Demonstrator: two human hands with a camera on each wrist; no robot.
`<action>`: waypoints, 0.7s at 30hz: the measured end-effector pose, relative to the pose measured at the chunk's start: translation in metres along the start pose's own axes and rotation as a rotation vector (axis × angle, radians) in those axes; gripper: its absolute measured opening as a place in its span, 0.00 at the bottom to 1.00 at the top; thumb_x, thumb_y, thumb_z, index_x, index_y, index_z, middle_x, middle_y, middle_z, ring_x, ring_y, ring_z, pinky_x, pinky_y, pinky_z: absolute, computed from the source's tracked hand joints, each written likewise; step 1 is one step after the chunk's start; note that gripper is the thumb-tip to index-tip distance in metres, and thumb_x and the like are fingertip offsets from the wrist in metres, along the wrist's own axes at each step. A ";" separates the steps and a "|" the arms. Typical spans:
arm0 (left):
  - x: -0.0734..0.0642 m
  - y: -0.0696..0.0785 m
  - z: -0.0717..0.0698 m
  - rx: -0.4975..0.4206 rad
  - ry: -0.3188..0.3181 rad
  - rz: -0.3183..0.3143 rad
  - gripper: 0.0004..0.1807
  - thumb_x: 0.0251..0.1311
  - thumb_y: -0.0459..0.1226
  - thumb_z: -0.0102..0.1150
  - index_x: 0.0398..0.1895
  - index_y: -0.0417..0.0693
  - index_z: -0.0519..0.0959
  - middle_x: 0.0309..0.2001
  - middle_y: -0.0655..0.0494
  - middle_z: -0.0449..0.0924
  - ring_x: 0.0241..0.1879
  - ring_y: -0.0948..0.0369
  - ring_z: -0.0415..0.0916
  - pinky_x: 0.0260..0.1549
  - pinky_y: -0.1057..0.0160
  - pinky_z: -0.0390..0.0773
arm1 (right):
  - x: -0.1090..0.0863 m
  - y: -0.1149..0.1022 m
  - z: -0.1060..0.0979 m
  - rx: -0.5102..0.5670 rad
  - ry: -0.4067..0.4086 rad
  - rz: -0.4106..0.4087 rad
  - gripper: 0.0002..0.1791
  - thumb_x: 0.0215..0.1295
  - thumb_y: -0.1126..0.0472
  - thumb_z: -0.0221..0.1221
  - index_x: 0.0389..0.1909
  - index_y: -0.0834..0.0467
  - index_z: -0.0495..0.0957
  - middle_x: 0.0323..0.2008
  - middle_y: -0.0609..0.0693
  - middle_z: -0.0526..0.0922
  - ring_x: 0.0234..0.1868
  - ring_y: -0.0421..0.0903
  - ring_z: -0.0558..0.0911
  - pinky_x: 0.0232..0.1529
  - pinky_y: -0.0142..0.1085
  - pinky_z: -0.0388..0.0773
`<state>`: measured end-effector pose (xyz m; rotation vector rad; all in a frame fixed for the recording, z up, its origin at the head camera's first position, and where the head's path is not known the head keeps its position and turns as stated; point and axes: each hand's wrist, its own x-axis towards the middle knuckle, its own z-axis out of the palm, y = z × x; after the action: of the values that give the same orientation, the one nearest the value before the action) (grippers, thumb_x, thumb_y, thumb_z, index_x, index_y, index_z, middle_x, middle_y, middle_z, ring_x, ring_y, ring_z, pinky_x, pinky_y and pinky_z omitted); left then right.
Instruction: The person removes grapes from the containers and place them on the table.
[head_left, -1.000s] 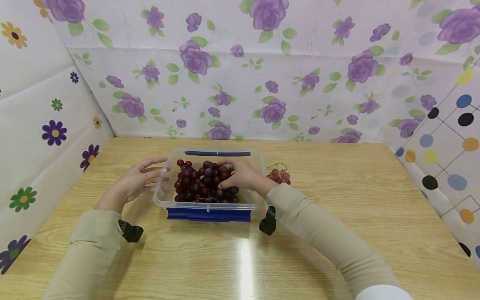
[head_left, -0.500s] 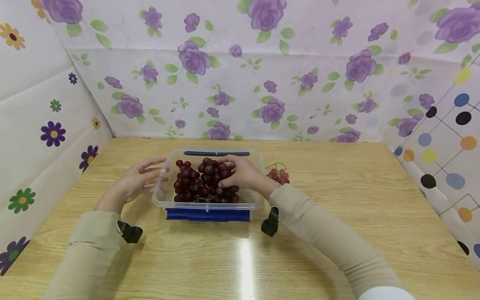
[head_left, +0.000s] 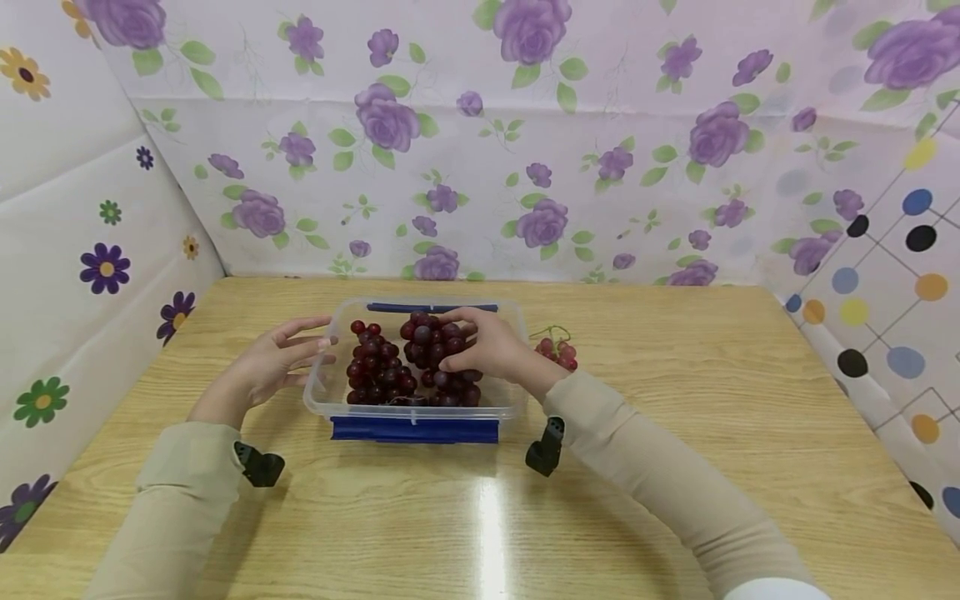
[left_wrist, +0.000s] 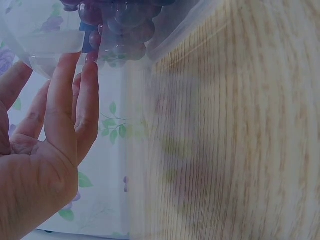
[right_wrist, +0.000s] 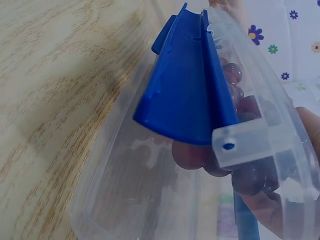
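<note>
A clear plastic box [head_left: 510,411] with blue latches [head_left: 415,430] stands lidless on the table. Inside on the left lies a bunch of dark red grapes [head_left: 375,371]. My right hand [head_left: 495,348] reaches into the box and grips another dark bunch of grapes [head_left: 425,337] on the right, thumb in front and fingers behind. In the right wrist view the box wall and blue latch [right_wrist: 180,85] cover much of that hand. My left hand [head_left: 272,362] is at the box's left end, fingers extended; the left wrist view shows its fingertips [left_wrist: 70,62] right at the clear wall.
A smaller bunch of lighter red grapes [head_left: 557,352] with a green stem lies on the wooden table [head_left: 712,392] just right of the box, partly behind the right forearm. Flowered sheets [head_left: 480,192] stand along the back and sides.
The bunch in my right hand has shifted slightly up and right, and the gap to the left bunch has widened. My left hand has stayed in place.
</note>
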<state>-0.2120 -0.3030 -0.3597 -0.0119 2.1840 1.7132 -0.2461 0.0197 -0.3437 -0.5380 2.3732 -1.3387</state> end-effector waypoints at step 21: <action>0.000 -0.001 0.000 -0.015 0.003 0.003 0.37 0.66 0.49 0.54 0.74 0.54 0.52 0.69 0.49 0.62 0.47 0.73 0.77 0.45 0.64 0.79 | -0.009 -0.005 -0.012 0.073 0.058 -0.007 0.35 0.54 0.63 0.69 0.64 0.50 0.69 0.57 0.55 0.73 0.56 0.53 0.74 0.45 0.44 0.80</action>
<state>-0.2120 -0.3033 -0.3606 -0.0146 2.1740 1.7329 -0.2428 0.0303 -0.3324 -0.4932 2.3600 -1.4567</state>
